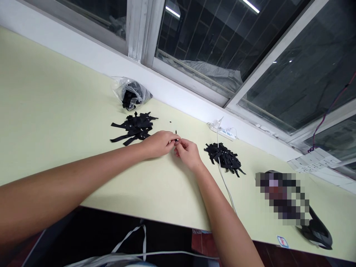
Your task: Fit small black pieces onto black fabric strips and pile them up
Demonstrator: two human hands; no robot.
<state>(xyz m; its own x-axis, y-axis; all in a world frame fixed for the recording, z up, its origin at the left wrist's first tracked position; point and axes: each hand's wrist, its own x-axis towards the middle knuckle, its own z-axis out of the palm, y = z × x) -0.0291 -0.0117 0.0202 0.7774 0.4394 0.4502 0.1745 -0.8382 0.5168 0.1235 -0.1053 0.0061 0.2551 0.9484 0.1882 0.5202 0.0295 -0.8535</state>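
Observation:
My left hand [159, 144] and my right hand [188, 152] meet at the middle of the pale yellow table [55, 122], fingers pinched together on a small black strip [176, 136] whose tip sticks up between them. A loose pile of black strips [135, 127] lies just behind my left hand. A second, tighter pile of black strips [224, 157] lies to the right of my right hand.
A clear plastic bag with black pieces [130, 93] sits by the window sill. A white power strip [224, 130] lies at the sill, its cable [226, 185] running to the table's front edge. A black object [317, 231] lies far right, partly blurred.

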